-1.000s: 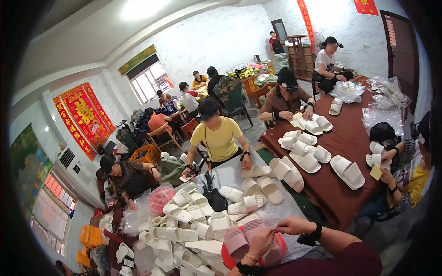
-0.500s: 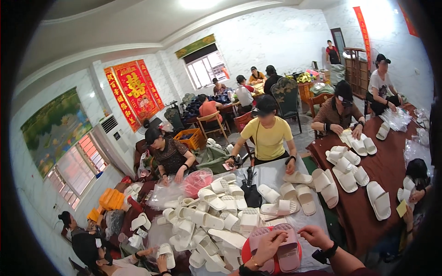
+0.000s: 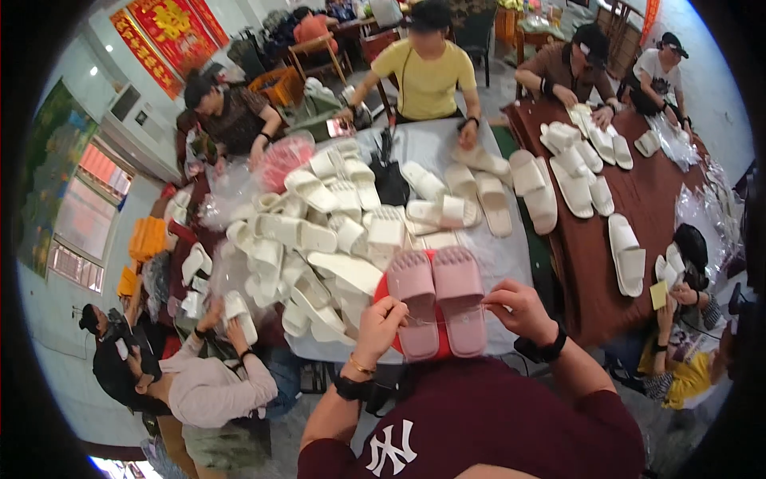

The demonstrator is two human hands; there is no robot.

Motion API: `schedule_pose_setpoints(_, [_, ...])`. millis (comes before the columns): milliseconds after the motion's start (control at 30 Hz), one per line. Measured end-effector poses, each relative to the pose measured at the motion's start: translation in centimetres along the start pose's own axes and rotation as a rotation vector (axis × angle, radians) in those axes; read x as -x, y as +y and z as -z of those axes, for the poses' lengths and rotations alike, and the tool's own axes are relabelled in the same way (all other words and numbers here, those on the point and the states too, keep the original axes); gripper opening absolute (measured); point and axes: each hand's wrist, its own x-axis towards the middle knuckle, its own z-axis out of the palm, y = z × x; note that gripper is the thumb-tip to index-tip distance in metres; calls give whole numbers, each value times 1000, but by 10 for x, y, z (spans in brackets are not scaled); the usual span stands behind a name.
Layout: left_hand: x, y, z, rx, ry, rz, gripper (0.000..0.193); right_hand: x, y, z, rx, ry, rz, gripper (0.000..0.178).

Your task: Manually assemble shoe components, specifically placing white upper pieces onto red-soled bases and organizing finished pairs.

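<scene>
A pair of pink slippers stands side by side in front of me, a left slipper and a right slipper, soles down with toes pointing away. Under them a round red surface shows at the edges. My left hand is closed in a pinch beside the left slipper's open heel part. On the other side, my right hand pinches at the edge of the right slipper. A thin, pale strand runs from my left fingers across the slippers toward my right hand; its right end is hard to make out.
A heap of white slippers covers the table's left, next to a black bag. More white slippers lie on the brown-covered table. Co-workers sit around, one in a yellow shirt opposite, another in pale sleeves at left.
My view has tilted down. My left hand has moved off the left slipper to its outer side, so both slippers now show. Both hands remain pinched.
</scene>
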Motion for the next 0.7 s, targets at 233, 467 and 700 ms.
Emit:
schedule_pose_setpoints(233, [20, -45, 0, -291, -150, 117, 25, 50, 7, -16, -53, -456, 68, 7])
schedule_pose_setpoints(467, [28, -63, -4, -545, -256, 135, 29, 84, 5, -10, -21, -757, 29, 6])
schedule_pose_setpoints(700, [11, -66, -8, -626, -224, 67, 30, 51, -9, -7, -146, -947, 83, 10])
